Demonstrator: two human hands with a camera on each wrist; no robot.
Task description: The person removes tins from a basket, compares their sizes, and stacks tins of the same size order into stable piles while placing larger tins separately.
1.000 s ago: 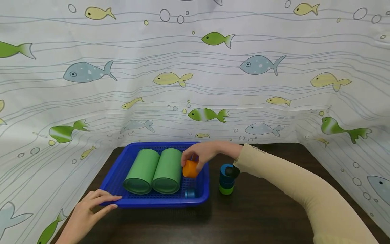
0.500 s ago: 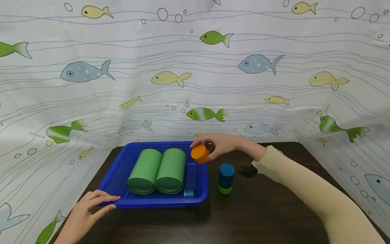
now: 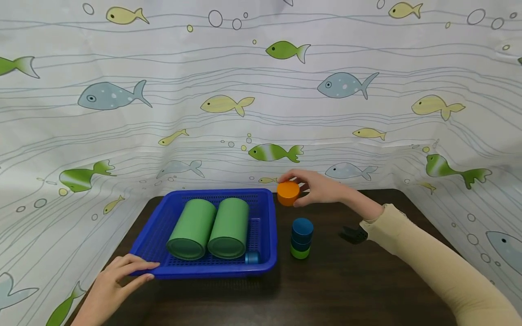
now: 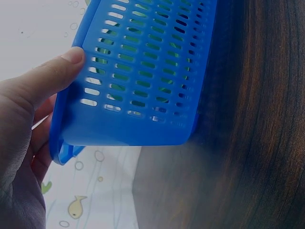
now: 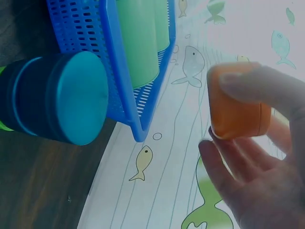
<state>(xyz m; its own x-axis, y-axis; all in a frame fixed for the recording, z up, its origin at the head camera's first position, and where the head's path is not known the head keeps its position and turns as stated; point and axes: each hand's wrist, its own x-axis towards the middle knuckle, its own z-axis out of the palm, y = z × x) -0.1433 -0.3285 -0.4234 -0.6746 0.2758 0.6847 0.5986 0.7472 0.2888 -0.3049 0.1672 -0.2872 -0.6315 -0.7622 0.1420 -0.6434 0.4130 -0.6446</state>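
Note:
In the head view my right hand pinches an orange stacking cup between thumb and fingers. It is held up behind the blue-and-green stack, just right of the basket's far right corner. The right wrist view shows the thumb across one side of the orange cup and fingers on the other. My left hand grips the near left corner of a blue plastic basket, thumb outside the rim and fingers curled over it. Two green cylinders lie side by side in the basket, beside a small blue cup.
A short upright stack of blue cups over a green cup stands on the dark wooden table, right of the basket. A black wrist camera hangs under my right wrist. A fish-print sheet encloses the back and sides.
My right hand has lifted the orange cup out of the basket and carried it right, past the basket's right rim. The left hand keeps its grip on the basket corner.

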